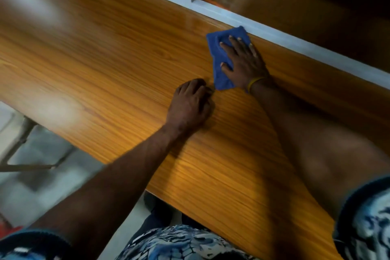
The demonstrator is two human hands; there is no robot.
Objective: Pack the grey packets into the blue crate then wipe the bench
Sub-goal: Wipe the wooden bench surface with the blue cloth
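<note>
The right hand (242,59) lay flat, fingers (226,47) spread on the blue cloth (217,74) hard against the counter (105,69) rail, its length running back toward the curled, empty left hand (191,101) just beside it.

Glossy wood-grain bench (105,65), fuzzy blue cloth (219,63), painted frame (211,9)

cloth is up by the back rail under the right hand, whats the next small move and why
Probably slide the right hand, pressed flat on the blue cloth, leftward along the bench. The cloth sits against the white rail at the far edge, and a long stretch of wood lies to its left. The left hand rests curled beside the cloth's near corner.
</note>
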